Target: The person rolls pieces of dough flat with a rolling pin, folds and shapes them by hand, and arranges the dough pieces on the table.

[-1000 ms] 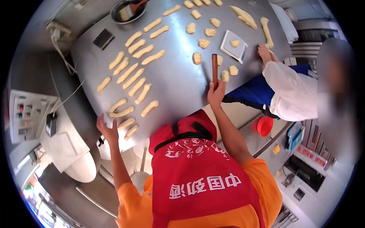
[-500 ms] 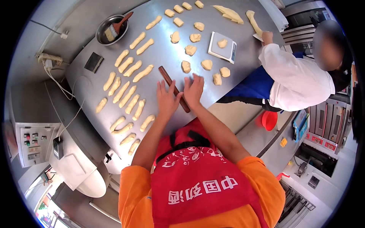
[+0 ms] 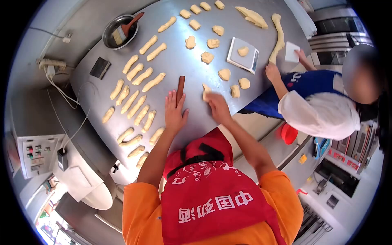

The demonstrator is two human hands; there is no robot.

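Note:
My left hand [image 3: 175, 115] lies palm down over a brown wooden rolling pin [image 3: 180, 86], its fingers stretched out. The far end of the pin shows beyond my fingers; the near part is hidden under the hand. To the right, my right hand [image 3: 219, 108] has its fingers closed on a piece of dough [image 3: 205, 90], which touches or hangs just above the steel table. Left of my hands lie several rows of rolled dough strips [image 3: 143, 76]. Beyond my right hand are loose dough lumps [image 3: 224, 74].
A digital scale [image 3: 243, 55] bears one dough lump. At the back left stands a metal bowl [image 3: 107, 37] with a brush [image 3: 127, 28] in it; a dark block [image 3: 100, 67] lies nearby. On the right, a co-worker [image 3: 314, 102] holds a long dough rope [image 3: 278, 38] and a white scraper [image 3: 292, 52].
My right hand has left the rolling pin, moved right and closed on a dough lump. The pin has turned more upright under my left hand. The co-worker has stretched out the dough rope.

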